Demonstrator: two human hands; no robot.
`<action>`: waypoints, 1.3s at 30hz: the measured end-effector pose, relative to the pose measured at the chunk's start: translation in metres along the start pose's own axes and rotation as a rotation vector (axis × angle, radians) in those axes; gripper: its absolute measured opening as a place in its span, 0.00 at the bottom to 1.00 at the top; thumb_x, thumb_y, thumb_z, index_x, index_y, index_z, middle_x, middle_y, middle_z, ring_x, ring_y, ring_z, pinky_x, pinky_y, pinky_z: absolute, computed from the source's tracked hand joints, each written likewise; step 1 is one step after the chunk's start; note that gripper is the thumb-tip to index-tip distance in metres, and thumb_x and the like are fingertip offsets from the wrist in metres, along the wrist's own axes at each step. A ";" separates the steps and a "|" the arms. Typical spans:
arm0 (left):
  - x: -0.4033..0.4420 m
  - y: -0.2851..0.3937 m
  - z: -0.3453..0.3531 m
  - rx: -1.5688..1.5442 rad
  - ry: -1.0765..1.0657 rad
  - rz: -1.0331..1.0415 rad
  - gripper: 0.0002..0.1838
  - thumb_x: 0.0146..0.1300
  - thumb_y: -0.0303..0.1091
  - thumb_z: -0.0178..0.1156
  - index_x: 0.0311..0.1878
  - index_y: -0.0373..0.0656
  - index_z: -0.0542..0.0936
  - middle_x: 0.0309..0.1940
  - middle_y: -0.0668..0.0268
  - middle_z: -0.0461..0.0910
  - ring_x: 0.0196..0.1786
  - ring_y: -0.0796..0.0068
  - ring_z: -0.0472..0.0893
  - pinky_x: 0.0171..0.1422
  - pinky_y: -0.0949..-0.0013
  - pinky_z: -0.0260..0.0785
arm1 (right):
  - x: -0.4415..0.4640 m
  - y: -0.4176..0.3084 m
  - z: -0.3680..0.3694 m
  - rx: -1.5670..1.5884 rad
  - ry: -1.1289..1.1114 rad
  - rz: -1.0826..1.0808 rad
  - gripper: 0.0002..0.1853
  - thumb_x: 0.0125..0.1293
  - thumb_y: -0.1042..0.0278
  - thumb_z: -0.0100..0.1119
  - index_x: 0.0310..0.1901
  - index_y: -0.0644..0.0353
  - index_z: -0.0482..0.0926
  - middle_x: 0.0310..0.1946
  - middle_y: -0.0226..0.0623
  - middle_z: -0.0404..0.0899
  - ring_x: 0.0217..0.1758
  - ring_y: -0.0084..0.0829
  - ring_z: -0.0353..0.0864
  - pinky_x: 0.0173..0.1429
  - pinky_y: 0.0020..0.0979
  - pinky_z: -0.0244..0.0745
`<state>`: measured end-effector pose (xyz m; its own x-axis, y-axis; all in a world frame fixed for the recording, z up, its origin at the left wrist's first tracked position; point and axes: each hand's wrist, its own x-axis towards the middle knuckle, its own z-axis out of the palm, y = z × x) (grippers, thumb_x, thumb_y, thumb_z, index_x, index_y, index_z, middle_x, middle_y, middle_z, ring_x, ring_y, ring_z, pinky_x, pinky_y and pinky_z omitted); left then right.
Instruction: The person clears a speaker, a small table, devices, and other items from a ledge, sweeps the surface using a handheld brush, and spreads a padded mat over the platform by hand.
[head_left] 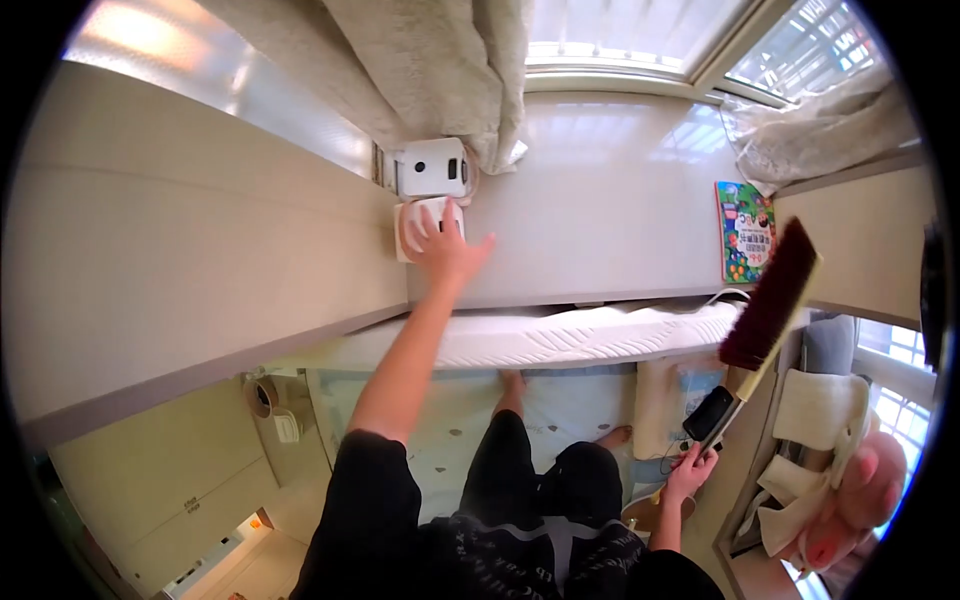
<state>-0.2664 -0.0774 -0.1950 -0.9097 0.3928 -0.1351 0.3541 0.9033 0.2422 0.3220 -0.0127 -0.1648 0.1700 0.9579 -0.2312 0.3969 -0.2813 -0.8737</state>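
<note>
On the left of the white windowsill, my left hand rests with spread fingers on a white box-like device. A second white device with a black dot and a dark slot stands just beyond it, against the curtain. My right hand, low on the right, is closed around the handle of a brush with dark red bristles. The brush points up and away, its bristles near the sill's right end. A black object is beside the handle.
A colorful book lies at the sill's right end. Beige curtains hang at the window. Below the sill is a white padded edge above a patterned mattress. Pink plush and cloths are at right.
</note>
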 end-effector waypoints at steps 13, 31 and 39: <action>0.048 -0.058 0.033 -0.025 -0.144 -0.378 0.73 0.39 0.60 0.82 0.84 0.69 0.41 0.75 0.45 0.56 0.73 0.41 0.63 0.65 0.32 0.66 | -0.023 -0.057 0.085 -0.095 -0.335 -0.101 0.10 0.75 0.71 0.64 0.52 0.63 0.76 0.26 0.20 0.71 0.26 0.13 0.68 0.31 0.19 0.62; 0.028 -0.059 0.012 -0.472 -0.061 -0.156 0.64 0.35 0.30 0.85 0.78 0.58 0.58 0.63 0.57 0.79 0.69 0.49 0.73 0.73 0.46 0.69 | 0.248 -0.115 0.133 -0.347 -0.469 -0.184 0.10 0.79 0.61 0.57 0.47 0.61 0.76 0.24 0.26 0.70 0.25 0.18 0.67 0.29 0.26 0.63; -0.021 -0.011 -0.025 -1.128 -0.125 -0.348 0.67 0.45 0.20 0.75 0.86 0.57 0.45 0.80 0.62 0.56 0.79 0.58 0.62 0.78 0.55 0.64 | 0.412 -0.139 0.256 -0.890 -0.336 -0.463 0.28 0.80 0.37 0.44 0.45 0.55 0.83 0.35 0.51 0.85 0.43 0.58 0.85 0.46 0.52 0.76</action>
<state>-0.2566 -0.1003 -0.1703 -0.8696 0.2268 -0.4385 -0.3562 0.3269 0.8754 0.1061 0.4352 -0.2482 -0.3712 0.9107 -0.1811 0.9004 0.3054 -0.3097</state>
